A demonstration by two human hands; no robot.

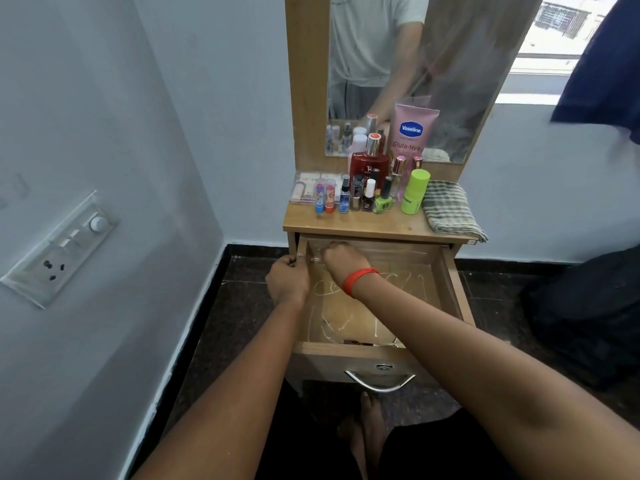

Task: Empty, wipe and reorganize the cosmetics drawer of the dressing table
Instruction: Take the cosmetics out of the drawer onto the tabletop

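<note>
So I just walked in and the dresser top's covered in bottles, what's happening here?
A person is partway through clearing the drawer. It stands pulled open, and the left hand and right hand both pinch a clear plastic piece at its back left corner. The bottles and tubes stand on the tabletop beside a folded checked cloth. A few small items lie at the drawer's front edge.

Home bedroom: mirrored dressing table (363,225)

Orange band (360,281) on right wrist

The tabletop (363,227) carries cosmetics bottles (367,197) — and a checked cloth (450,209).
</note>
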